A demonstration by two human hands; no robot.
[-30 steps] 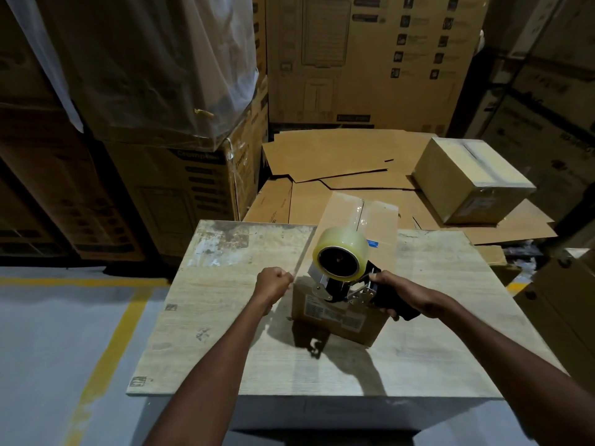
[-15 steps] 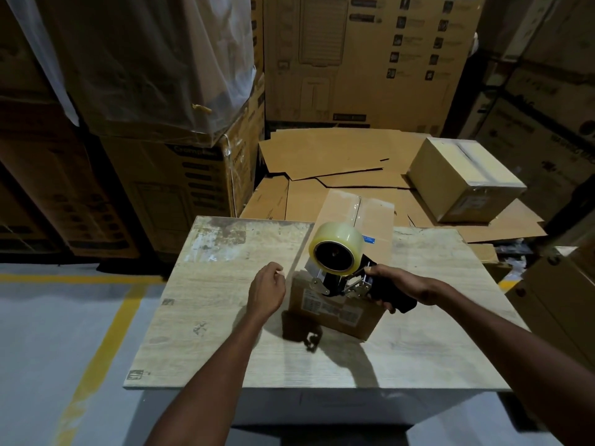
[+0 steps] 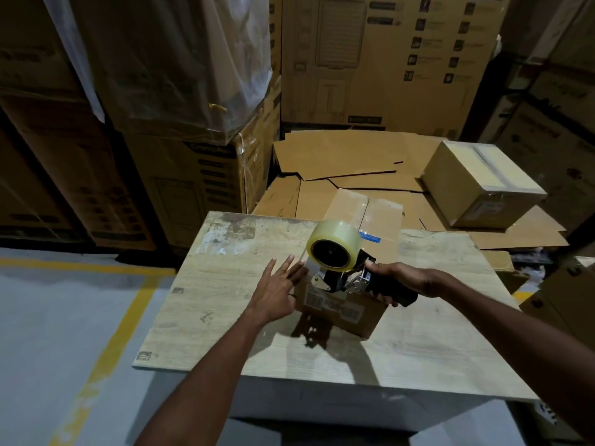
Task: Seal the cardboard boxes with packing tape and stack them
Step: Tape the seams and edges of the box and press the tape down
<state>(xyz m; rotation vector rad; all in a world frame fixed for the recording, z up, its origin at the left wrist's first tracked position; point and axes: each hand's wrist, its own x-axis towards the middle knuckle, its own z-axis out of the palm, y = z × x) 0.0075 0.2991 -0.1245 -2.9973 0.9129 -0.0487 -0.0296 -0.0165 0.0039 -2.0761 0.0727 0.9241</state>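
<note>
A small cardboard box (image 3: 370,217) lies on the wooden table (image 3: 225,284), with clear tape along its top seam and a label on its near end. My right hand (image 3: 402,280) grips the black handle of a tape dispenser (image 3: 335,262) carrying a clear tape roll, held over the box's near end. My left hand (image 3: 277,291) has its fingers spread straight and touches the box's left near side. A second taped box (image 3: 479,185) sits on flattened cardboard behind the table at the right.
Flattened cardboard sheets (image 3: 338,156) lie behind the table. Tall stacked cartons (image 3: 386,59) wall the back, some under plastic wrap (image 3: 180,59). A yellow floor line (image 3: 106,349) runs at the left. More cartons (image 3: 566,300) stand at the right.
My left hand went from a closed fist beside the box to straight, spread fingers against its side. The dispenser stayed over the box's near end.
</note>
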